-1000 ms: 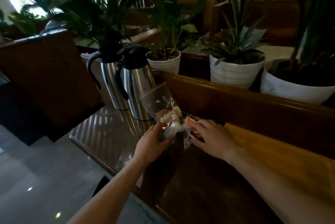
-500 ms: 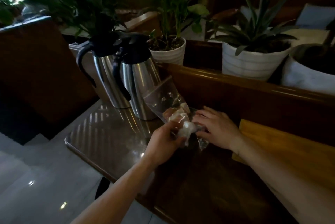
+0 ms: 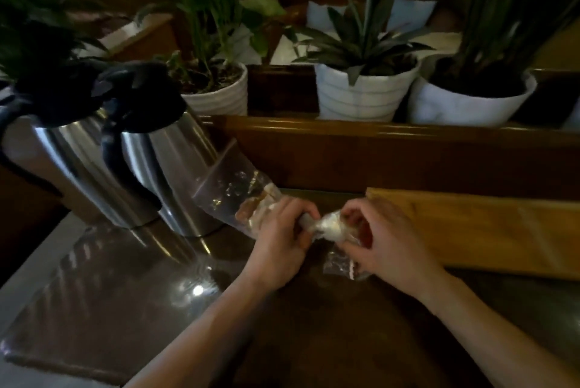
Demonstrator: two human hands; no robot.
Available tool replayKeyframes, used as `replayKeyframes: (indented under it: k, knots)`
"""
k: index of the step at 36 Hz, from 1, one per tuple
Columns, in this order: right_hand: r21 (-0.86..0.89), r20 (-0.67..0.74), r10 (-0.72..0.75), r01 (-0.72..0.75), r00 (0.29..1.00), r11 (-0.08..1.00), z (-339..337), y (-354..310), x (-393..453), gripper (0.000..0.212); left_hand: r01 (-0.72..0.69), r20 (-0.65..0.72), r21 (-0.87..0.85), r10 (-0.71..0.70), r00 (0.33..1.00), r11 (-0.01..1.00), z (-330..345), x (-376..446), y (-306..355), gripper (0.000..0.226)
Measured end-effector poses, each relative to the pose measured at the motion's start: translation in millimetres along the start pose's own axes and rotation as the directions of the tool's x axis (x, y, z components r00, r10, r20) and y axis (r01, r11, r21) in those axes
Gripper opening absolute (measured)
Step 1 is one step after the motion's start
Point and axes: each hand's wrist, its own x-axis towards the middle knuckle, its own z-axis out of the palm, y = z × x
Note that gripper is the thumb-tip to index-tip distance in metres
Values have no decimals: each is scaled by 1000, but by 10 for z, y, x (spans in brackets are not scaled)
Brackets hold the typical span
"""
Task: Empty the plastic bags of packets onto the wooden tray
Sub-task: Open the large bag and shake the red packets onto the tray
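Note:
A clear plastic bag (image 3: 230,191) with several brown and white packets lies tilted on the dark table, its open end toward the steel jugs. My left hand (image 3: 282,240) is closed around its lower end. A second, smaller clear bag (image 3: 340,262) with a bunched white neck (image 3: 329,226) sits between my hands. My right hand (image 3: 381,240) grips it from the right. The wooden tray (image 3: 489,230) lies just right of my right hand, its surface bare where visible.
Two steel jugs (image 3: 163,174) with black lids stand at the left, touching the larger bag. A wooden rail (image 3: 392,149) runs behind the table, with white plant pots (image 3: 364,96) beyond it. The glossy table edge (image 3: 62,365) drops off at lower left.
The view has tilted down and closer. Both hands have drawn together around the bags, and my right hand now pinches the smaller bag's bunched neck.

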Motion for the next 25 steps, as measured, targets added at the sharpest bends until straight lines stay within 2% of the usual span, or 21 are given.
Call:
replayKeyframes:
  k: [7,9,13,16,20,23,25]
  knots:
    - [213,-83,267,-245,960,946,-142,-78,-349,53,-147,-40,-68,144,989,987,164,212,142,17]
    - [265,-57,324,-298,944,917,-164,-92,-443,62,-172,-1,-89,172,985,981,233,275,180,23]
    - [300,-10,394,-373,919,878,-173,-65,-602,53,-236,118,-120,250,961,964,416,369,279,34]
    - [325,23,436,-419,899,848,-217,61,-674,54,-222,264,-174,262,928,960,523,461,356,32]
    - [393,51,497,-475,866,787,-285,222,-732,52,-95,494,-216,192,848,972,564,579,422,32]
    - [337,2,507,-478,862,811,-287,288,-740,55,-63,494,-236,176,851,970,539,572,434,27]
    - [301,-35,500,-468,865,831,-271,303,-724,57,-130,420,-177,194,886,976,537,500,437,31]
